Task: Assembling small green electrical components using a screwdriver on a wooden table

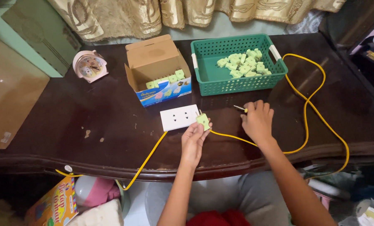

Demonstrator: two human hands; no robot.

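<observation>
Your left hand (194,140) pinches a small green plug adapter (203,121) between thumb and fingertips, just beside the right end of the white socket block (179,117) on the dark table (111,125). The adapter's long axis tilts up and to the left, its metal prongs pointing toward the block. Your right hand (258,121) rests knuckles-up, fingers curled around a small screwdriver (240,109) whose tip points left. A yellow cable (306,104) loops past the green basket (208,77) of adapters.
</observation>
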